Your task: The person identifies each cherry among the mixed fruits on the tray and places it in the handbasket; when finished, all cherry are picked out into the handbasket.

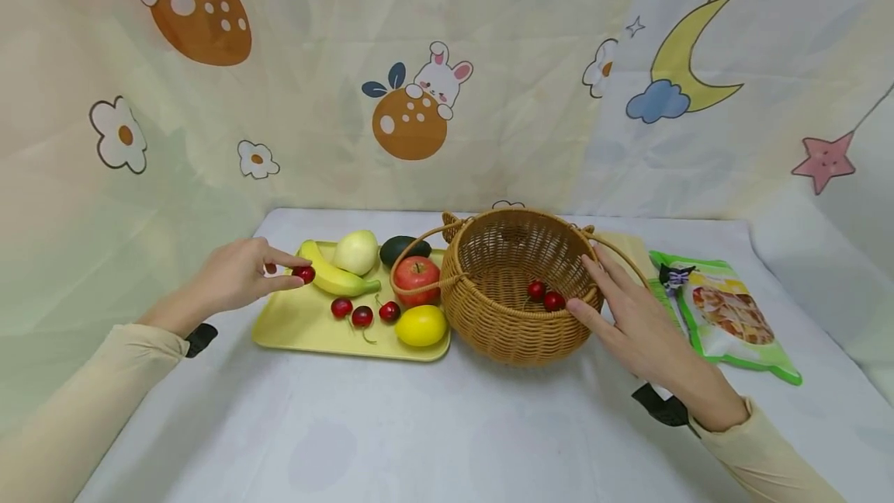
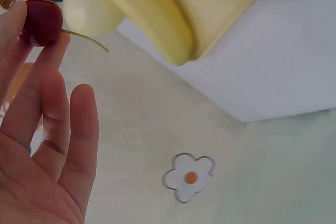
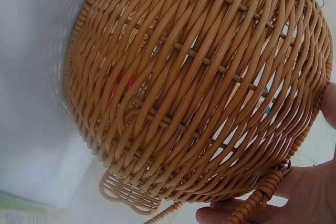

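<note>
My left hand (image 1: 237, 274) pinches a dark red cherry (image 1: 304, 274) above the left side of the yellow tray (image 1: 293, 324). In the left wrist view, the cherry's green stem sticks out past the fingertips. My right hand (image 1: 635, 324) touches the right rim of the wicker basket (image 1: 517, 340), its thumb and fingers spread and fairly straight. Two cherries (image 1: 553, 301) lie inside the basket. Three more cherries (image 1: 362, 317) rest on the tray. The right wrist view shows the basket's woven wall (image 3: 199, 87) close up, with fingers partly behind its handle (image 3: 257, 198).
A banana (image 1: 335, 278), a pale round fruit (image 1: 357, 252), a dark green avocado (image 1: 403, 250), a red apple (image 1: 417, 280) and a lemon (image 1: 421, 326) share the tray. Right of the basket lies a green-edged food packet (image 1: 733, 313). A patterned cloth (image 1: 517, 130) hangs behind the white table (image 1: 391, 433).
</note>
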The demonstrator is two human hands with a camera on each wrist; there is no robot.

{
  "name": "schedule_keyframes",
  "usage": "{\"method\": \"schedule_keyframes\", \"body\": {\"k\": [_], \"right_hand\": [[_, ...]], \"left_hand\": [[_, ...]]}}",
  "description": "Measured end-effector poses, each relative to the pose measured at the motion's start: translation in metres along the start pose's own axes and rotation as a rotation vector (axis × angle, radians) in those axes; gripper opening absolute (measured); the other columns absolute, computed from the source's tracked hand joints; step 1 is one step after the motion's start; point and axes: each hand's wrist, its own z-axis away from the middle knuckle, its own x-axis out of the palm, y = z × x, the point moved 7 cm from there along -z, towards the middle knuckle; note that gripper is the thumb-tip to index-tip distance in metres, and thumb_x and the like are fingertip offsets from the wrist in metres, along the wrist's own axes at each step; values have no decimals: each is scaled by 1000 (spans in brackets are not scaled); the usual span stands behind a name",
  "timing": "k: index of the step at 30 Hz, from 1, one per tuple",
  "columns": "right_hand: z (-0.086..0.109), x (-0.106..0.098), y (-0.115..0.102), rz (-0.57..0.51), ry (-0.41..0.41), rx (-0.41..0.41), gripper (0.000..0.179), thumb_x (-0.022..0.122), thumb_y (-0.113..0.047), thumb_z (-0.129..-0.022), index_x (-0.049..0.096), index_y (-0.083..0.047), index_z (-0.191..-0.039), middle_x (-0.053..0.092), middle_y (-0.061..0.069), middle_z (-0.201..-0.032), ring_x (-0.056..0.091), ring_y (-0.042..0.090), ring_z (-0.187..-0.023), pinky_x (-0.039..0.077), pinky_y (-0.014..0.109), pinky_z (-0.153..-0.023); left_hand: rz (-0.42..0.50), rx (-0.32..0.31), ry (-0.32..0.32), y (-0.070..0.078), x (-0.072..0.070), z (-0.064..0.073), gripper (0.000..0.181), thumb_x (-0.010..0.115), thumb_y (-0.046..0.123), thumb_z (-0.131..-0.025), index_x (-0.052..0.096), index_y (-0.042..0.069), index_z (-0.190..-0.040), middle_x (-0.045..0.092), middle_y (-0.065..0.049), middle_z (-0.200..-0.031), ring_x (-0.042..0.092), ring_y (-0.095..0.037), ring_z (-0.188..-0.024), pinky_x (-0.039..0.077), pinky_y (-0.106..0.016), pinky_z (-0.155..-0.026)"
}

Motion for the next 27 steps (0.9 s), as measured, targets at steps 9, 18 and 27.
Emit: {"method": "schedule_keyframes", "body": {"k": [9, 18, 27], "right_hand": [[0, -1, -1, 7, 3, -7, 76, 51, -50, -106, 24, -9, -164, 13, 16, -173, 31, 52, -149, 34, 73, -108], [-1, 2, 1, 10, 7, 6, 77, 51, -52, -105, 23, -11, -164, 12, 14, -173, 28, 49, -152, 33, 73, -110], [0, 1, 1, 3, 2, 5, 77, 51, -51, -105, 23, -10, -164, 10, 13, -174, 27, 50, -152, 32, 73, -110]], "left_hand": [[-34, 111, -59, 46, -28, -47, 34, 80, 35, -89, 77, 31, -122, 57, 6, -56, 46, -13, -56, 31, -26, -49], [23, 223, -77, 101, -46, -99, 30, 80, 29, -91, 78, 30, -120, 80, 5, -101, 58, -18, -71, 41, -30, -57], [144, 265, -238, 150, -42, -145, 25, 78, 29, -91, 80, 26, -117, 81, 4, -107, 57, -13, -67, 41, -26, -59]]}}
